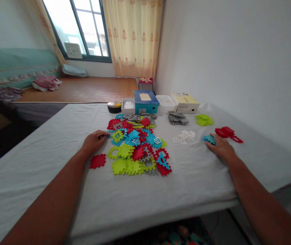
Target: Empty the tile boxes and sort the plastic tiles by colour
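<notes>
My right hand [220, 147] is at the right of the table, its fingers curled round blue toothed plastic tiles [209, 139] lying on the cloth. My left hand [94, 141] rests at the left edge of a mixed heap, fingertips pinched at a blue toothed tile [110, 133] that is mostly hidden. The heap holds red, blue, lime-green and grey interlocking tiles, with lime-green tiles [126, 166] in front. A lone red tile [97, 161] lies beside my left forearm. Behind my right hand are red tiles [226, 132].
Grey tiles [177, 118], lime-green tiles [204, 119] and white window-frame pieces [185, 136] lie in separate groups. A blue box [146, 103], a white tub [165, 103], a yellow-and-white box [185, 102] and a black round container [114, 108] line the back. A wall stands at right.
</notes>
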Available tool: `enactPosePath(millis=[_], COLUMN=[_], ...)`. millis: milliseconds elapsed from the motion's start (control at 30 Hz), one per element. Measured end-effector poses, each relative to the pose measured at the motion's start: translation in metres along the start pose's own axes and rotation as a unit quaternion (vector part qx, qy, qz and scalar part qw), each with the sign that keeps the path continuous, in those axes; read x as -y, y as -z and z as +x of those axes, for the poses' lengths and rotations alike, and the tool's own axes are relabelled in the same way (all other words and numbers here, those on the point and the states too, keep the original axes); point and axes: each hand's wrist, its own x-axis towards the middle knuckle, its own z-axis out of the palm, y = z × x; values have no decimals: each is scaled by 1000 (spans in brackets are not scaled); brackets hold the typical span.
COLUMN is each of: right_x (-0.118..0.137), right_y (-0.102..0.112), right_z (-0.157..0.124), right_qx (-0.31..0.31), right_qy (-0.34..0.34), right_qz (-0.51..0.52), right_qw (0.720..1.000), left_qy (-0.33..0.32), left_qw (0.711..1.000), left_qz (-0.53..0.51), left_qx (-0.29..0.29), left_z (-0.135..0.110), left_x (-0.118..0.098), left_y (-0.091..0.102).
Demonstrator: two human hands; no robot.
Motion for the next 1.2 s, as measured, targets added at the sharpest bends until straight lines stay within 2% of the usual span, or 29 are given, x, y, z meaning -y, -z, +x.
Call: enactPosePath(millis=[67,100,167,267,367,467,533,633,767,867,1000,1200], right_x=[14,26,60,127,187,220,228,227,219,219,227,232], right_y=[16,25,44,58,50,30,19,10,7,7,6,-1], right_z=[-2,-3,-8,-19,-27,-26,-21,-12,-4,-6,-19,-24], right_qx=[-24,-46,-66,7,59,81,92,95,41,12,66,66], right_qy=[13,46,165,345,410,425,419,380,321,341,384,390], right_qz=[-7,7,72,189,227,218,209,230,268,266,276,293], right_qw=[1000,998,981,919,882,875,879,891,908,902,879,871], left_qy=[-3,-6,-9,-7,-9,-10,-9,-10,-10,-11,-11,-4], left_qw=[1000,1000,1000,1000,1000,1000,1000,1000,1000,1000,999,1000], left_qz=[-3,-5,-9,-9,-10,-19,-25,-26,-21,-26,-37,-26], left_qx=[-3,-4,-4,-6,-5,-6,-8,-7,-7,-6,-8,-7], left_z=[0,0,0,1,0,-2,-3,-3,-2,-3,-3,-2], left_x=[1,1,2,3,1,0,-1,-2,-2,-2,-2,-1], left_y=[-1,-2,-3,-3,-3,-2,-1,-1,-1,-1,-1,0])
